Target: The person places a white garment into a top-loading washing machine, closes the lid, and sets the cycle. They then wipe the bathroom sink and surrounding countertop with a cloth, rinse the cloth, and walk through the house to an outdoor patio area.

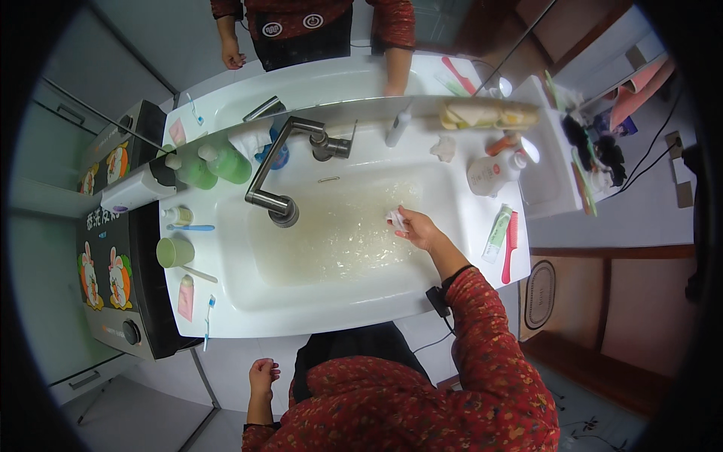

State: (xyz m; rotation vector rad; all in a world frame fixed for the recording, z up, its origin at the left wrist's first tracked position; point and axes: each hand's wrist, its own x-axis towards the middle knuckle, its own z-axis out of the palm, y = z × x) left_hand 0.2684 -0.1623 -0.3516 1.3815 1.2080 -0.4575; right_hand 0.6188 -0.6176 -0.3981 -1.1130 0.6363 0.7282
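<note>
Over the right half of a white washbasin (265, 319), my right hand (417, 227) is closed around a crumpled piece of white tissue or cloth (396, 220). Cloudy water (333, 237) with glints on its surface lies in the basin below it. A dark metal jointed faucet (265, 169) reaches over the basin from the back, its round head above the water's left part. My left hand (263, 374) hangs in front of the basin, near my body, with its fingers curled and nothing seen in it.
A green cup (175, 252), a blue toothbrush (192, 227) and a pink tube (186, 299) are on the left rim. A pump bottle (491, 174), a green tube (498, 233) and a red comb (510, 248) stand or lie right. Behind is a mirror (316, 73); crumpled tissue (444, 148) lies at the back.
</note>
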